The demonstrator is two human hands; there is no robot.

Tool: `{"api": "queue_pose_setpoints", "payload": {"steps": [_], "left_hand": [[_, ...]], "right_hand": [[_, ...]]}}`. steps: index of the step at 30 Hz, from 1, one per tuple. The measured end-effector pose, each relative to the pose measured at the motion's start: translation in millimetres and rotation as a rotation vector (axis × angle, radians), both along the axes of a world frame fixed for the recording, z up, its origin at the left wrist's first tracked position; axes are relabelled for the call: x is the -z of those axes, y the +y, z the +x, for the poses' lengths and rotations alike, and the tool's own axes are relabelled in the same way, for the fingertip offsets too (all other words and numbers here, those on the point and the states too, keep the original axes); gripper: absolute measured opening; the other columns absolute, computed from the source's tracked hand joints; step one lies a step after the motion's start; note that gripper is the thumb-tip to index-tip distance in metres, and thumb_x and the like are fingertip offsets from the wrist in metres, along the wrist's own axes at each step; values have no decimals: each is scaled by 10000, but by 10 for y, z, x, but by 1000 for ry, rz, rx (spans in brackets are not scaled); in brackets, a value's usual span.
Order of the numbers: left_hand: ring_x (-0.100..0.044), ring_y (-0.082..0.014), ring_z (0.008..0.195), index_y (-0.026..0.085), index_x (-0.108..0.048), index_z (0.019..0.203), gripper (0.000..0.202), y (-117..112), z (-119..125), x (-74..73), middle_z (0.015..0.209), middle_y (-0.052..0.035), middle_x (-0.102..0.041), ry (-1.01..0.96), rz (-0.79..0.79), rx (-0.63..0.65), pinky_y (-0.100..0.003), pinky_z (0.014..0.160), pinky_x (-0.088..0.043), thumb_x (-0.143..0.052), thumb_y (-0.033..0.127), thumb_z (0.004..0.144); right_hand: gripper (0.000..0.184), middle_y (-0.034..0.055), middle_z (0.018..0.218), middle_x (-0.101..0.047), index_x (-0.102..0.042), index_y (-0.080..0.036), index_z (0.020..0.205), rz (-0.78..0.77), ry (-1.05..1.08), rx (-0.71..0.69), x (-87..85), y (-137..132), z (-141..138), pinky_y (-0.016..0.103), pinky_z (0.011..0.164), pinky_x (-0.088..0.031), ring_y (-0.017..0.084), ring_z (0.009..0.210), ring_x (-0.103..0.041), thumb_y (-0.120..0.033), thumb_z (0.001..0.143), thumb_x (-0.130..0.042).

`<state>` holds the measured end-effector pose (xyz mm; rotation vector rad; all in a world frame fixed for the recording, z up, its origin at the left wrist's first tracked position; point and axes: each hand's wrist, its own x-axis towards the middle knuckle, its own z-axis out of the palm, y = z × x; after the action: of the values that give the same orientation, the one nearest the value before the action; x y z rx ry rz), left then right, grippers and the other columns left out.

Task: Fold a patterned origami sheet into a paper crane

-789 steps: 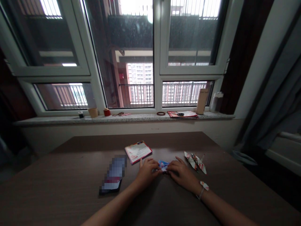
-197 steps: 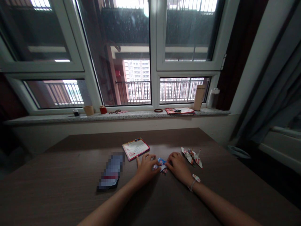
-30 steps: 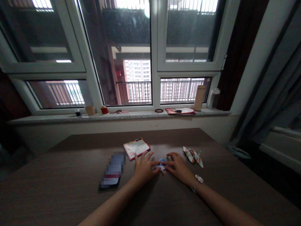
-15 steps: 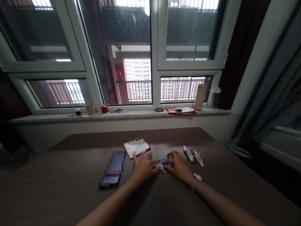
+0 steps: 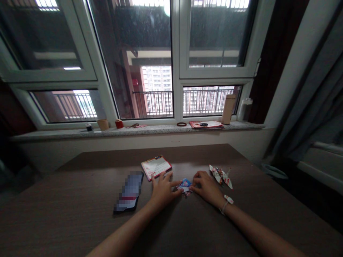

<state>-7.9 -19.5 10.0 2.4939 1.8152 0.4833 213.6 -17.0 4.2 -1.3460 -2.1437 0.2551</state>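
Note:
A small folded paper (image 5: 184, 185), blue and white with a pink pattern, lies on the table between my hands. At its left edge, my left hand (image 5: 163, 189) holds it down with thumb and index finger, the other fingers spread towards a stack of white and red paper sheets (image 5: 156, 167). My right hand (image 5: 205, 187) has its fingers curled and pinches the paper's right corner, its fingertips partly hidden. A bracelet circles the right wrist. Just beyond that hand sits a folded paper figure (image 5: 221, 176) in white and red.
A phone (image 5: 130, 192) with a blurred screen lies left of my left hand on the brown table (image 5: 80, 214). Along the windowsill (image 5: 158, 130) stand a paper cup (image 5: 102, 124), a small red container (image 5: 119, 124), papers with scissors (image 5: 205, 124) and a tan bottle (image 5: 228, 110).
My right hand has shifted slightly right, its fingers more curled, uncovering more of the blue paper. My left hand stays nearly in place.

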Motion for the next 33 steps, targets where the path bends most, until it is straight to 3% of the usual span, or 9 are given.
{"api": "queue_pose_setpoints", "payload": {"steps": [16, 21, 25, 33], "left_hand": [[-301, -378, 1361, 549, -615, 1148, 352, -1, -8, 28, 1428, 11, -479, -9, -24, -4, -750, 1037, 13, -580, 626, 807], [-302, -393, 1357, 496, -618, 1188, 394, -14, -8, 23, 1436, -23, -472, -38, -36, 10, -741, 1046, -4, -613, 579, 802], [-287, -389, 1365, 445, -616, 1219, 452, -2, -4, 15, 1453, -43, -456, -44, -53, -3, -718, 1062, -12, -638, 573, 786], [-336, -349, 1339, 417, -689, 1103, 321, 22, 0, 6, 1418, -6, -500, -89, -38, 72, -710, 1074, 0, -681, 472, 787]], "right_hand": [[177, 35, 942, -610, -610, -192, 633, -68, 97, -51, 43, 60, 119, 294, 881, -399, 188, 956, -554, -259, 789, -661], [56, 60, 1046, -607, -650, -193, 825, -96, 161, -24, 82, 32, 108, 320, 940, -401, 204, 1038, -546, -242, 804, -634], [218, 77, 1113, -592, -678, -216, 1013, -109, 137, 13, 94, 20, 87, 353, 1001, -380, 225, 1111, -522, -226, 800, -631], [261, 81, 1172, -578, -712, -260, 1078, -92, 75, 9, 123, 26, 77, 373, 1033, -357, 236, 1156, -497, -256, 837, -614]]}}
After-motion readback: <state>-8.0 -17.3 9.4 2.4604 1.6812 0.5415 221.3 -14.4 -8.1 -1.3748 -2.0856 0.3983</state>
